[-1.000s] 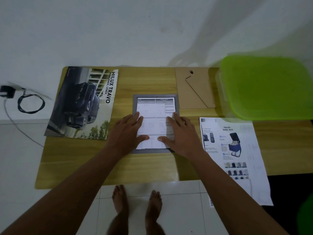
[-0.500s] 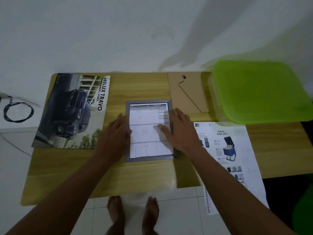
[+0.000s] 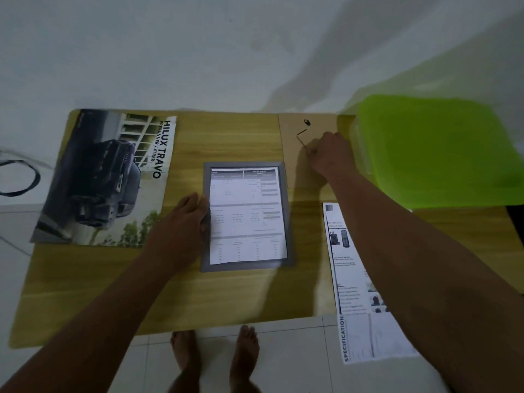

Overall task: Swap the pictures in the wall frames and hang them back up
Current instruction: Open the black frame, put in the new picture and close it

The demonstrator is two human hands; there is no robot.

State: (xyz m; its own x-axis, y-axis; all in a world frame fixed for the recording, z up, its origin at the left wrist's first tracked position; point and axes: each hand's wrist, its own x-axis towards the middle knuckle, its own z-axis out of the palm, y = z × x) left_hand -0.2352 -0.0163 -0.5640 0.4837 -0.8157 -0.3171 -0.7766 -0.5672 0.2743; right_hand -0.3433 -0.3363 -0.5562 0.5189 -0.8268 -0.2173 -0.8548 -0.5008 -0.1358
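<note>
A grey picture frame [image 3: 289, 222] lies flat in the middle of the wooden table [image 3: 232, 137], with a white printed sheet [image 3: 246, 217] laid inside it. My left hand [image 3: 185, 219] rests on the frame's left edge, fingers touching the sheet's side. The brown backing board [image 3: 292, 154] with its stand flap lies behind and to the right of the frame. My right hand [image 3: 330, 154] is on this board, its fingers curled at the stand flap; whether it has lifted the board I cannot tell.
A car brochure [image 3: 105, 180] lies at the table's left. A travel-bag leaflet [image 3: 354, 285] hangs over the front right edge. A green-lidded plastic box [image 3: 433, 148] fills the back right corner. A black cable [image 3: 17, 177] lies on the floor at left. Bare feet [image 3: 215, 358] stand below the table edge.
My right hand has left the sheet in the frame and moved back and right onto the backing board. My left hand has slid from the sheet to the frame's left edge.
</note>
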